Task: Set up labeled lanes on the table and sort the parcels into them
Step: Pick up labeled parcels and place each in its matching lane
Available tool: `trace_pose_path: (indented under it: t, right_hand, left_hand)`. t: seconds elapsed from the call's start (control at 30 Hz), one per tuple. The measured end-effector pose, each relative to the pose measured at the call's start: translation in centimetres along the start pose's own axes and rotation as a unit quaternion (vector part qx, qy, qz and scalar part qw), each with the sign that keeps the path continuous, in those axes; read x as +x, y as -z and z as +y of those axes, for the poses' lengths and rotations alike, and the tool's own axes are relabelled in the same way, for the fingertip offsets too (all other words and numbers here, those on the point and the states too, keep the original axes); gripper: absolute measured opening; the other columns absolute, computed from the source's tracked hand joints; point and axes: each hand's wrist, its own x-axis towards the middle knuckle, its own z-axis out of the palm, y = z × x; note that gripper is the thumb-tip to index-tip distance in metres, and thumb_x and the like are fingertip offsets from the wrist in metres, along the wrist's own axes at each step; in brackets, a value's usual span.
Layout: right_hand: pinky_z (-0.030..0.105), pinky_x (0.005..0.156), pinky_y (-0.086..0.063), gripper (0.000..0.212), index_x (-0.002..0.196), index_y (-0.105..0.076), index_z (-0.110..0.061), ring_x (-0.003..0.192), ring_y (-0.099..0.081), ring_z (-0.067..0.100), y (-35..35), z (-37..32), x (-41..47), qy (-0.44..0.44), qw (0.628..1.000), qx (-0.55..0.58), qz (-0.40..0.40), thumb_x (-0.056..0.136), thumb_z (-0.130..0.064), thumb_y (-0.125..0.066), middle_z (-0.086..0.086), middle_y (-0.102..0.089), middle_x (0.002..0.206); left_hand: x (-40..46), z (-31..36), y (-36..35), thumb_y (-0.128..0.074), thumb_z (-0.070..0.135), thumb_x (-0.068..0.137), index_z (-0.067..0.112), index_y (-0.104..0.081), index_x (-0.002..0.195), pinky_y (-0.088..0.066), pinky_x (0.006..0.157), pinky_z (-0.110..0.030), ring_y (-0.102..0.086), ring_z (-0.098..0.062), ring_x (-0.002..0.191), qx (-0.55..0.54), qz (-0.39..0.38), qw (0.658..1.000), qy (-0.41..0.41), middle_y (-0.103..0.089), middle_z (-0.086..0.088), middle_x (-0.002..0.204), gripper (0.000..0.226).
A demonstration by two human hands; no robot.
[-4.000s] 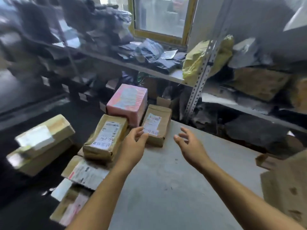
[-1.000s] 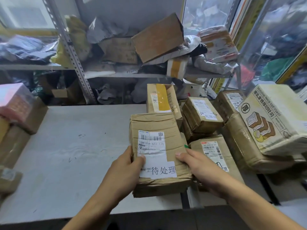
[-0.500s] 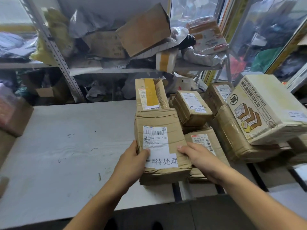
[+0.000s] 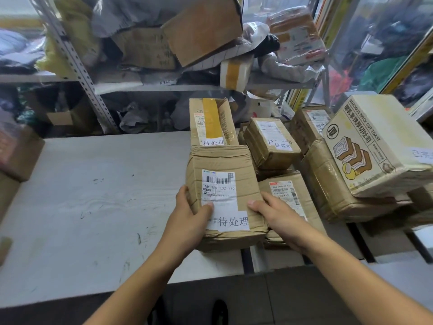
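Held parcel (image 4: 225, 195) before taped box (image 4: 212, 121); toast carton (image 4: 375, 146) right, apparently stacked.

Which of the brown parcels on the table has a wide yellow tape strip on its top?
The brown parcel with yellow tape, directly behind the parcel held in both hands. Its yellow strip runs lengthwise; the other brown parcels show only brown tape and white labels.

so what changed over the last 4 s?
Four seconds ago both hands were empty by the parcels at the table's left end. Now the left hand and right hand grip a brown parcel at the right-hand stack, set down behind the yellow-taped box. Over the last second the grip and the toast box stayed put.
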Motion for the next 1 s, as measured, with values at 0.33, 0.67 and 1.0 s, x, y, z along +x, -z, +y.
trace_pose_path:
  t: [0.33,0.67,1.0]
  right_hand:
    - [0.032,0.106,-0.043,0.075,0.154,-0.028,-0.030,0.131,-0.049,0.006,-0.2,-1.7,-0.6,0.032,0.989,-0.106,0.102,0.091,-0.051,-0.062,-0.009,-0.044,0.150]
    - [0.021,0.105,-0.026,0.066,0.154,-0.026,-0.033,0.138,-0.035,0.004,-7.2,-10.3,-0.5,0.263,0.916,-0.283,0.110,0.096,-0.049,-0.053,-0.012,-0.036,0.156]
    - [0.021,0.090,-0.038,0.068,0.153,-0.023,-0.035,0.108,-0.048,-0.003,-21.8,-16.6,4.7,0.338,0.877,-0.340,-0.035,0.094,-0.054,-0.053,-0.010,-0.050,0.142]
  left_hand:
    - [-0.1,1.0,0.2,-0.058,0.036,0.096,0.051,-0.019,0.144,-0.053,0.079,-0.028,-0.059,-0.010,0.109,-0.030,0.013,0.999,-0.013,-0.046,0.011,0.142,0.063]
    - [-1.0,2.8,6.8,-0.054,0.036,0.098,0.033,-0.040,0.143,-0.038,0.100,-0.034,-0.042,-0.015,0.136,0.016,0.166,0.977,-0.135,-0.043,0.004,0.151,0.047]
    - [-2.7,-0.3,21.3,-0.055,0.031,0.098,0.031,-0.059,0.123,-0.043,0.084,-0.016,-0.059,-0.005,0.111,-0.049,0.289,0.946,-0.137,-0.063,0.010,0.124,0.025]
